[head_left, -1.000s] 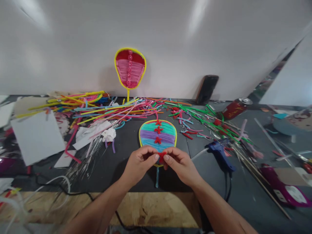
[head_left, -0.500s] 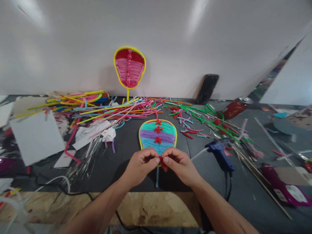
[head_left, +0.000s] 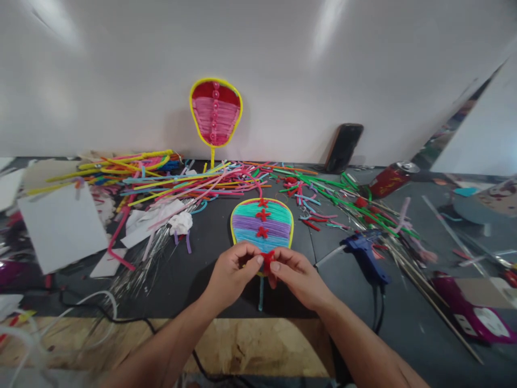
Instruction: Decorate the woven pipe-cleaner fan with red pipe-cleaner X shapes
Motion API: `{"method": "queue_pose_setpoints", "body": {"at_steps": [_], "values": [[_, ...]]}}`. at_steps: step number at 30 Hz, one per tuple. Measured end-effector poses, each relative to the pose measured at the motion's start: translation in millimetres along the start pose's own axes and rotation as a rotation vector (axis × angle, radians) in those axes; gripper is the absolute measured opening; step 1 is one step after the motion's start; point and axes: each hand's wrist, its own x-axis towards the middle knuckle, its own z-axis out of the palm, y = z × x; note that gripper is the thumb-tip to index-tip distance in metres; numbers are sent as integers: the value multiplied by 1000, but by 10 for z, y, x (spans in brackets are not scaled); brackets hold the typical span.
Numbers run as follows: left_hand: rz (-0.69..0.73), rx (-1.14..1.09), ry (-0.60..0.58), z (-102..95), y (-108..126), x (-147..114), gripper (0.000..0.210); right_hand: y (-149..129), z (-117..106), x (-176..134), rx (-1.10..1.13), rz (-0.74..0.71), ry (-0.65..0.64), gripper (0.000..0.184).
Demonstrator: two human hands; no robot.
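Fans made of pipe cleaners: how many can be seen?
2. A red-pink fan stands against the wall; a teal-purple-blue fan lies flat before both hands, which partly cover it.

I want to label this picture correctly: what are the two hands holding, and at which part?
Both hands, left hand and right hand, pinch a small red pipe-cleaner piece by its ends, between thumb and forefinger, above the fan's lower edge.

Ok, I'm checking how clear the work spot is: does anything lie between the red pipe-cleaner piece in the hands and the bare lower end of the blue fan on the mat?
Nothing visible does. Both the left hand and right hand pinch the red pipe-cleaner piece directly over the lower end of the blue fan, below its three red crosses.
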Motion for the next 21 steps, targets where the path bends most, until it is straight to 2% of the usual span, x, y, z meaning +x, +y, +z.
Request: {"method": "queue_pose_setpoints", "body": {"at_steps": [7,17,21], "values": [[79,118,-59,-6,-27,2,13,-4,-14,0,-101,14,39,29],[177,217,-162,-78,28,24,13,-48,15,-8,-242,7,26,35],[146,176,-169,-69,18,12,12,-63,24,-12,-255,-9,31,35]]}}
